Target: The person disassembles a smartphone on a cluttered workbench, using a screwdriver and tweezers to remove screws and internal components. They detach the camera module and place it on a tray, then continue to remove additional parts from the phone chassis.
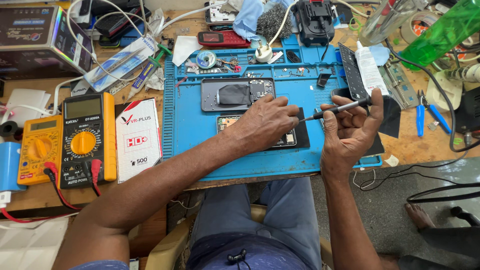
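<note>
My left hand (265, 122) rests on an opened phone (287, 141) lying on the blue work mat (195, 125), fingers pinched at the tip of a small screwdriver. My right hand (350, 132) grips that dark screwdriver (340, 107), its tip pointing left toward my left fingers. Just beyond the left hand lies a grey phone back cover (237, 94) with a dark patch on it. The phone under my left hand is mostly hidden.
Two yellow multimeters (82, 140) with red and black leads sit at the left, beside a white booklet (137, 139). A red phone (222, 38), black battery pack (315, 20), white glue bottle (369, 70), blue pliers (429, 114), green bottle (442, 30) and cables crowd the bench. A bare foot (417, 215) shows at lower right.
</note>
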